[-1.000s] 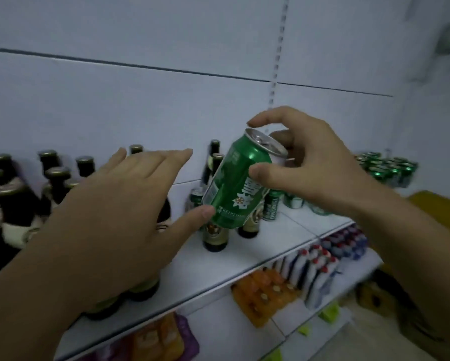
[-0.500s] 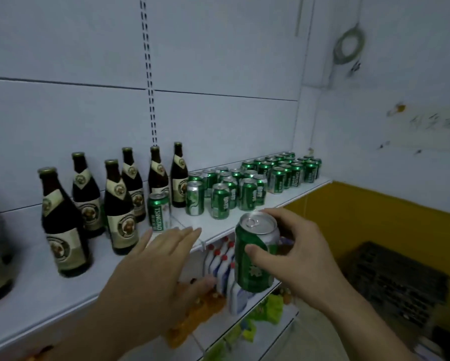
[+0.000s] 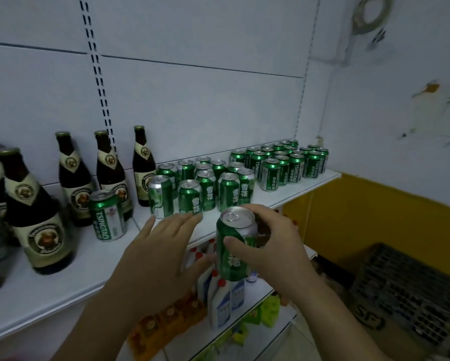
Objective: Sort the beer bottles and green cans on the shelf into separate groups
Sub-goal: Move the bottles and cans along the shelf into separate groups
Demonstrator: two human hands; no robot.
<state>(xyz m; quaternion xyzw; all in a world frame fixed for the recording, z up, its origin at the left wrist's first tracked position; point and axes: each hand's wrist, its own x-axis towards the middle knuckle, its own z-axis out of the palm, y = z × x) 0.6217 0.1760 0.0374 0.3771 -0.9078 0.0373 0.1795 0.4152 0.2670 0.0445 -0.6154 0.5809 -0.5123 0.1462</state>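
My right hand (image 3: 275, 246) grips an upright green can (image 3: 234, 248) in front of the white shelf's edge (image 3: 62, 290). My left hand (image 3: 156, 259) hovers flat with fingers spread just left of the can, its thumb near the can's side. Several dark beer bottles (image 3: 36, 212) with cream labels stand at the shelf's left. One green Tsingtao can (image 3: 108, 216) stands among the bottles. A cluster of green cans (image 3: 205, 186) fills the shelf's middle, and another cluster of green cans (image 3: 283, 162) sits at its right end.
Below the shelf are lower shelves with white bottles with red caps (image 3: 222, 300), orange packs (image 3: 166, 324) and green packets (image 3: 265, 311). A dark plastic crate (image 3: 411, 290) lies at the lower right by a yellow wall panel (image 3: 374, 217).
The view swung right from the bottles to the can clusters. My right hand carried the green can down and rightward, tilting it upright; my left hand stayed close beside it.
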